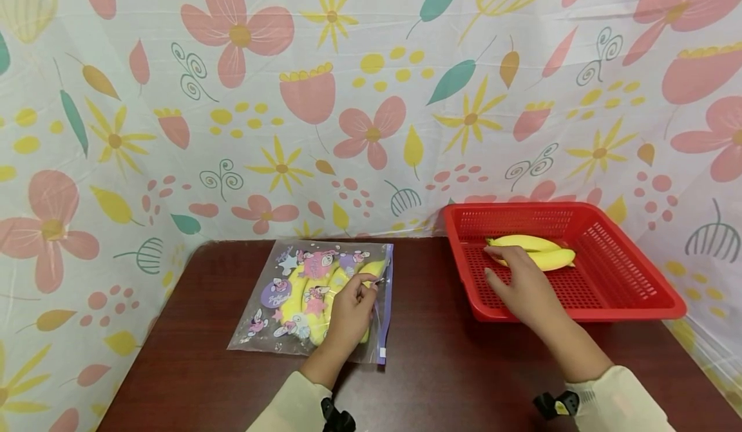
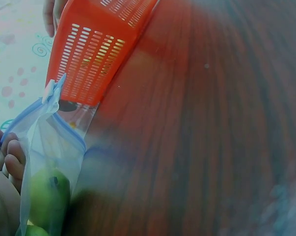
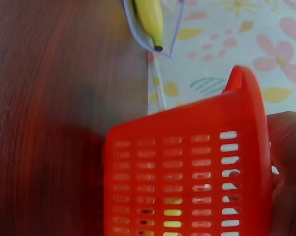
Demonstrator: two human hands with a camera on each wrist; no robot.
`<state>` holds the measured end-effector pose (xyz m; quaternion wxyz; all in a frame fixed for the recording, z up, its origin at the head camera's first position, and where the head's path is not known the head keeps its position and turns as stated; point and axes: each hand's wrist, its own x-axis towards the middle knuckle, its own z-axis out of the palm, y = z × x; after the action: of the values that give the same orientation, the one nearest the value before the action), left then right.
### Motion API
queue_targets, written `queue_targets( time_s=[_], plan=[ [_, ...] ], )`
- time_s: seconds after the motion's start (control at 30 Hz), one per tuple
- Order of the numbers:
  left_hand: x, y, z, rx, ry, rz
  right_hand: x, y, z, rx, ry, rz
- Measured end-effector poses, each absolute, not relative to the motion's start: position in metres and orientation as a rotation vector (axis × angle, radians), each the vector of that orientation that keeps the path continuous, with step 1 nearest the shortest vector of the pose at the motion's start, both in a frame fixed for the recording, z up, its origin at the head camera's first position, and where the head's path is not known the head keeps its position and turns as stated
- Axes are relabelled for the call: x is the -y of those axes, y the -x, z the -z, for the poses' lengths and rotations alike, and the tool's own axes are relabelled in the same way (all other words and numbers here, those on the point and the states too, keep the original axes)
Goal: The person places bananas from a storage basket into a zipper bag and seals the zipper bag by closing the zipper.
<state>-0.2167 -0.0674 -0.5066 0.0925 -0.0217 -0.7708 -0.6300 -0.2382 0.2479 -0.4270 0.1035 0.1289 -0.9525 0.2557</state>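
Note:
My left hand pinches the open edge of a clear, cartoon-printed zip bag lying on the table. Several yellow bananas are inside it, and the purple zip strip runs down its right side. In the left wrist view, the bag's mouth stands partly apart beside the fingers. Over the left part of a red basket, my right hand reaches in with fingers extended. Two bananas lie there just past the fingertips; whether they touch is unclear.
The dark wooden table shows between bag and basket. A white floral cloth hangs behind and at both sides, close to the basket's far rim. The basket's slotted wall stands beside my right hand in the right wrist view.

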Motion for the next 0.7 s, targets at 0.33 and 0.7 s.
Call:
queue_targets(
  time_s=[0.33, 0.7],
  plan=[
    [0.067, 0.217, 0.508, 2.316, 0.072, 1.852, -0.259, 0.249, 0.425, 2.879, -0.292, -0.723],
    [0.068, 0.218, 0.51, 2.319, 0.073, 1.808, -0.266, 0.264, 0.424, 3.009, -0.247, -0.687]
  ],
)
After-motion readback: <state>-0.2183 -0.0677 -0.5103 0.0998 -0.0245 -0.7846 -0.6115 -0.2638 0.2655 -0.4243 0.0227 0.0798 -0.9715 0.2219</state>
